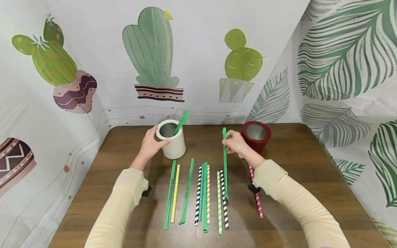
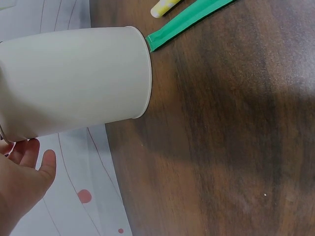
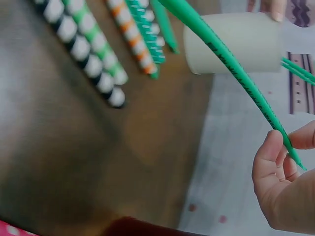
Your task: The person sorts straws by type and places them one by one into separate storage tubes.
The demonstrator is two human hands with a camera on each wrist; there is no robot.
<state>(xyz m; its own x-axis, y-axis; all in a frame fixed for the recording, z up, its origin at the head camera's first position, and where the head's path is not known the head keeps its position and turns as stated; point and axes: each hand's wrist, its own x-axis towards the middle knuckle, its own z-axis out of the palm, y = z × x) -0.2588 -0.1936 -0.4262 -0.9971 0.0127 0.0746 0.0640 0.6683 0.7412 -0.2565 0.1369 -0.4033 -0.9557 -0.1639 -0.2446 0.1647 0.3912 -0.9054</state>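
Note:
My left hand [image 1: 149, 146] holds the white can [image 1: 174, 148] at its rim, thumb on the near side and fingers at the far left. Green paper-wrapped straws [image 1: 182, 121] lean inside it and stick out above the rim. My right hand [image 1: 236, 142] pinches another green wrapped straw [image 3: 236, 71] near its upper end, between thumb and fingertips. That straw hangs down beside a black-and-white striped straw [image 1: 224, 203]. Just right of the right hand stands a dark red can [image 1: 256, 134], partly covered by the hand and forearm.
Several straws lie in a row on the wooden table [image 1: 102, 193]: green wrapped [image 1: 169, 198], yellow [image 1: 175, 193], orange-striped [image 1: 208, 199] and light green-striped [image 1: 219, 206] among them. A pink dotted straw [image 1: 258, 206] lies under the right wrist. A printed cloth [image 1: 198, 69] hangs behind the table.

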